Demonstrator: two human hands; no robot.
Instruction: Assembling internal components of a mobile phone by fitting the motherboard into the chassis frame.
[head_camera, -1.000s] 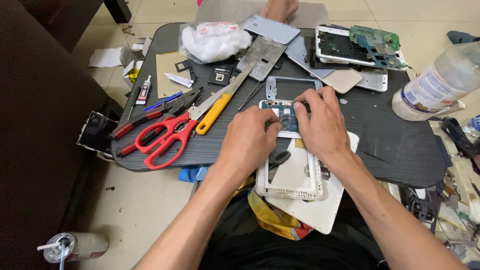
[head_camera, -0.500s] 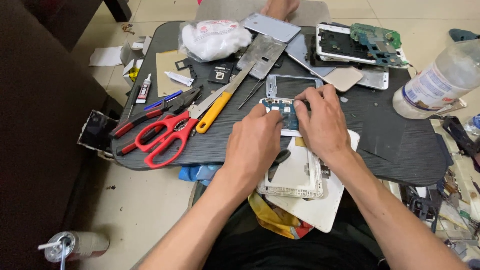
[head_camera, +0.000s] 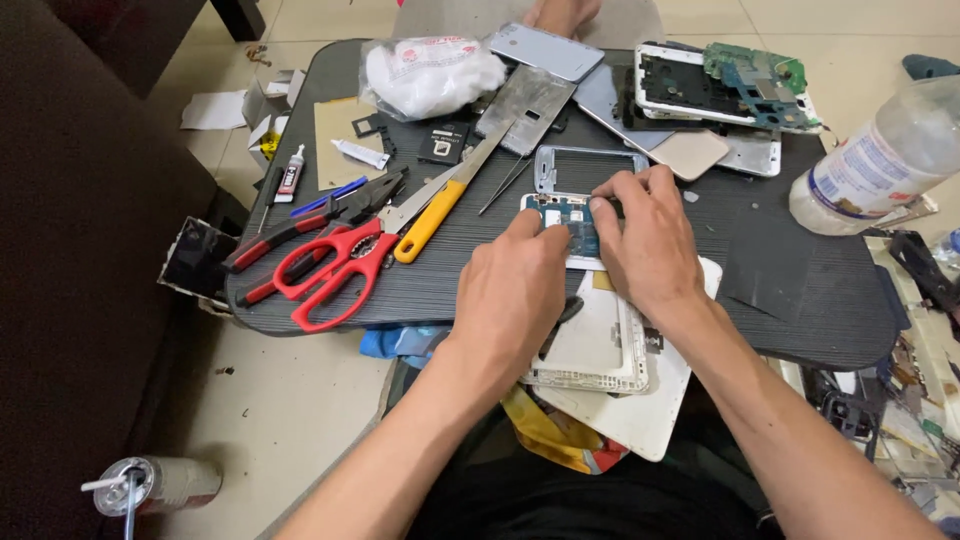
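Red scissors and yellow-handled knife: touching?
Apart. The head view shows dark tabletop between the red scissors and the yellow-handled knife.

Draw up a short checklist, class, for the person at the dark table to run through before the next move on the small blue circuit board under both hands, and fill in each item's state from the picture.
1. Both hands on the work: left hand and right hand both touch the circuit board. Ok.
2. Board supported: it lies flat on the table. Ok.
3. Board in plain sight: fingers cover much of it. Not ok.
4. Tools close: tweezers, yellow-handled blade and red scissors lie to the left. Ok.
5. White frame steady: it juts past the table's near edge. Not ok.
6. Grip firmness: cannot tell.
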